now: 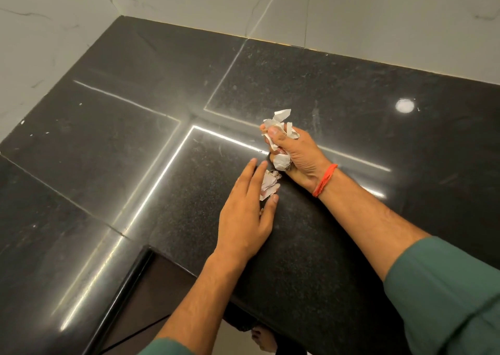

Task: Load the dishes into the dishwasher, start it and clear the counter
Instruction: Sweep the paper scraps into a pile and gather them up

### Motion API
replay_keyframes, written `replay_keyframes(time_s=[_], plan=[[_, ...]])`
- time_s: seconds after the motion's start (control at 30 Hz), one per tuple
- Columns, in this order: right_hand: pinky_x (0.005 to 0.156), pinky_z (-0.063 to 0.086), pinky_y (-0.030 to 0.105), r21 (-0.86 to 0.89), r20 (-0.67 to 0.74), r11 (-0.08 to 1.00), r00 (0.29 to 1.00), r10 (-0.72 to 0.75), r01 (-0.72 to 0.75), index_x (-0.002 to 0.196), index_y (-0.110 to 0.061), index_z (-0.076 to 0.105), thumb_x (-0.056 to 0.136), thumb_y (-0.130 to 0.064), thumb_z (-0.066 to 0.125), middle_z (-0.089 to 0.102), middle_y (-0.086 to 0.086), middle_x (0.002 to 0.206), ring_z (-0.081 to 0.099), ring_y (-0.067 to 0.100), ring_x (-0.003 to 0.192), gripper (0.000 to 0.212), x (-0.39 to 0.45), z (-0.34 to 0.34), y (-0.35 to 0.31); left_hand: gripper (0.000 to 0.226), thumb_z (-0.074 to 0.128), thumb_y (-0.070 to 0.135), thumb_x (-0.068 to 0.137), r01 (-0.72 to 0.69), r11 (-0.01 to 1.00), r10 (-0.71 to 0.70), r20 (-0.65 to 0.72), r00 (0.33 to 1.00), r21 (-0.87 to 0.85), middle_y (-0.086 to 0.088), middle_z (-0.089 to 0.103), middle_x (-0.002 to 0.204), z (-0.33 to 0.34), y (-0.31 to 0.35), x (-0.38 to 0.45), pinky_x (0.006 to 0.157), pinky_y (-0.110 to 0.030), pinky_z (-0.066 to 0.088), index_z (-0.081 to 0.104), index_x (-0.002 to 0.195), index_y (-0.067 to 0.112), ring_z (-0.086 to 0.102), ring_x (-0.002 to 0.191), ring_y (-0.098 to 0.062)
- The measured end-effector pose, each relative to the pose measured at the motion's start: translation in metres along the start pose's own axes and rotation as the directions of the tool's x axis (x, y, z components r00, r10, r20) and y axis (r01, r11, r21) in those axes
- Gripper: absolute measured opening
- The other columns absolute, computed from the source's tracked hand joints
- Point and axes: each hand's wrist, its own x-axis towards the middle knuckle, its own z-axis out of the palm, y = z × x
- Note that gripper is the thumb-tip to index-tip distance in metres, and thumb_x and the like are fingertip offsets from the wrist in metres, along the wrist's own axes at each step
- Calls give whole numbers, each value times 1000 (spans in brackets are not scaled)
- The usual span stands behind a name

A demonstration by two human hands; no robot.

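1. The counter, black polished stone, fills most of the view and meets pale marble walls at the far side and the left. No dishes or dishwasher are in sight; this looks like the clearing step, late in the task.
2. Open room: the stone is bare all round the hands, so they can sweep in any direction. The near edge steps back in a notch just under the left forearm, and scraps pushed that way would drop to the floor.
3. The right hand, red thread at the wrist, is closed in a fist round a wad of crumpled paper, with bits sticking out above and below.
4. The left hand lies flat with fingers spread, its thumb and fingers touching the loose scraps on the stone just below the fist.
5. To do it well: pinch the scraps together, press them into the wad, and keep the fist tight so nothing falls.
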Motion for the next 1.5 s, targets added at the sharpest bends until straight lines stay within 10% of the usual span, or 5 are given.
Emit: replay_keyframes(time_s=[0.17,0.4,0.57,1.0,1.5], plan=[[50,40,17,25,29,1000,999,15,-16,108,-5,67,99,-14,61,58,-3,76,46,2,55,14,1,-2,0,84,59,59,94,8,999,-11,61,998,53,3,16,169,-15,-12,-1,122,-36,26,18,162,31,21,154,-15],[51,39,20,67,32,997,999,23,-25,109,-5,66,96,-16,63,55,1,82,47,4,57,17,3,-2,-1,68,63,45,95,-432,856,272,464,843,284,3,35,158,-55,-20,49,96,-40,51,36,157,36,39,136,-24],[48,40,16,80,39,996,999,28,-31,113,0,62,100,-12,58,58,-2,77,49,1,54,18,2,1,-3,41,71,20,92,-489,828,414,289,863,274,-6,64,126,-44,-25,46,69,-42,60,68,132,22,62,100,-27],[50,41,16,67,35,997,999,29,-31,110,-3,66,101,-11,57,61,-2,80,49,1,54,15,1,-2,1,7,71,17,93,160,975,-142,120,983,-154,11,65,84,-43,-7,43,69,-21,46,68,90,22,60,73,-2],[49,40,12,208,158,968,981,108,-140,110,-9,62,104,-13,50,55,0,82,43,2,60,14,-22,23,9,9,70,12,86,313,81,-647,189,739,-946,1,71,85,-92,-10,-47,70,-21,52,70,95,10,63,76,-8]])
